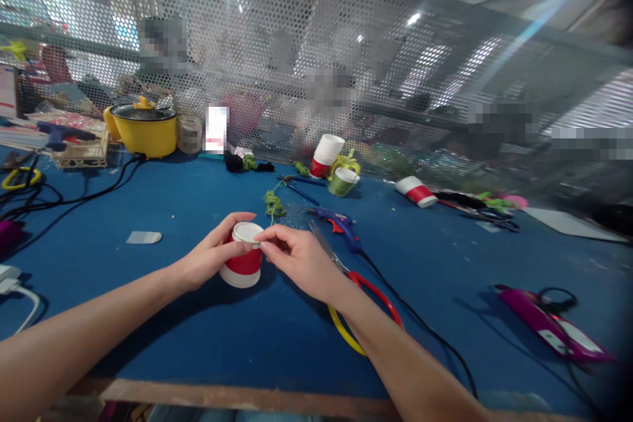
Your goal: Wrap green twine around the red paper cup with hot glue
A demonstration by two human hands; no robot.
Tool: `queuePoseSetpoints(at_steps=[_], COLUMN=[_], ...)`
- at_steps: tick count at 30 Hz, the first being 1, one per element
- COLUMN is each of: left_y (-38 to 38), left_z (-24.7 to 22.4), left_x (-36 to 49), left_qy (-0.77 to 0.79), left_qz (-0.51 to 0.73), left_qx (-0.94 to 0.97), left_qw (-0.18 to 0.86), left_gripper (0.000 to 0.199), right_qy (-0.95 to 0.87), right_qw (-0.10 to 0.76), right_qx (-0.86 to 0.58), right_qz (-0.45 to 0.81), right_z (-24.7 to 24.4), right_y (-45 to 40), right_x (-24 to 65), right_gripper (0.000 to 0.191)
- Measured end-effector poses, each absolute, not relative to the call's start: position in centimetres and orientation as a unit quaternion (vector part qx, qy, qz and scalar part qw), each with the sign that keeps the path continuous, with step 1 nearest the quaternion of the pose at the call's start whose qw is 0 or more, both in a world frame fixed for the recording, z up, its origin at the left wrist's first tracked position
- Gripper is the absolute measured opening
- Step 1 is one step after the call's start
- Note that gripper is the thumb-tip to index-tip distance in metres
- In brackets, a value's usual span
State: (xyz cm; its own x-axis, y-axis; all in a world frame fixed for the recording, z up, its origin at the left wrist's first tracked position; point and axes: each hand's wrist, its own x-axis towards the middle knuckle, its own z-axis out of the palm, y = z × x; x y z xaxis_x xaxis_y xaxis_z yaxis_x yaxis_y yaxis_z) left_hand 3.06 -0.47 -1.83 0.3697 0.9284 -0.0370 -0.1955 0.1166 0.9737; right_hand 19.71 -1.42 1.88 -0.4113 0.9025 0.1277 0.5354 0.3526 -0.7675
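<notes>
A red and white paper cup (244,261) stands on the blue table, its wide end down and its narrow end up. My left hand (222,245) is wrapped around the cup's left side near the top. At the upper right edge, my right hand (297,256) pinches what looks like a thin green yarn strand (255,242) against the cup. The fingertips partly hide it. Beyond the cup lies a loose clump of green yarn (275,204). Large scissors (366,283) with red and yellow handles lie partly under my right forearm.
A blue glue gun (339,224) trails its cord to the right. Behind stand stacked cups (327,153) and a green-wrapped cup (343,182); another cup (416,192) lies tipped. A yellow pot (148,128) is at the back left, a purple device (548,323) at right.
</notes>
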Motion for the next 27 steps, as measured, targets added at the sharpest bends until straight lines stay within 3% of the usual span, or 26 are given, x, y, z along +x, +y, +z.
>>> queuePoseSetpoints(at_steps=[27], left_y=[0.0], left_z=[-2.7], left_x=[2.5], left_qy=[0.348], left_qz=[0.427], left_qx=[0.549], left_qw=[0.629], left_gripper=[0.042], right_qy=[-0.765], right_qw=[0.278], right_qx=[-0.47], right_qz=[0.341], right_z=[2.0], right_y=[-1.4], right_x=[19.8], right_gripper=[0.017])
